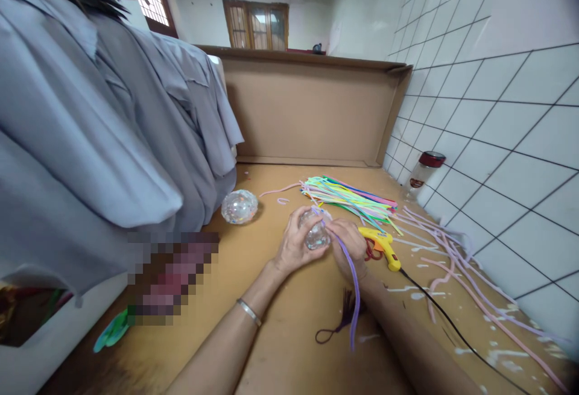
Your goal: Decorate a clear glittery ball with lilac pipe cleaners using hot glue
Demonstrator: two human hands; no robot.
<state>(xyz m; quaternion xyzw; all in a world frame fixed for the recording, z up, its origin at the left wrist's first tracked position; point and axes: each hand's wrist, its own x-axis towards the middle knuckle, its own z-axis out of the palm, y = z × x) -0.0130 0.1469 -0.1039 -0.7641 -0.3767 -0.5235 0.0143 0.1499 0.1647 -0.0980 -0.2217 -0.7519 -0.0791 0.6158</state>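
Note:
My left hand (296, 241) is wrapped round a clear faceted glass bowl (316, 237), held above the table. In my right hand (349, 243) is a purple pipe cleaner (355, 298), pinched at the bowl's rim. One end of it lies along the rim, and the long free end hangs down past my right wrist. A yellow hot glue gun (382, 247) with a black cord lies just right of my right hand. Under my right forearm sits a dark tassel with a loop (346, 313). A second clear faceted bowl (239, 207) stands to the left.
A pile of many-coloured pipe cleaners (348, 199) lies behind my hands. Loose purple and pink strands (456, 256) run along the tiled wall at right, near a red-lidded jar (425, 172). Grey garments (136, 123) hang at left; a cardboard panel (307, 111) closes the back.

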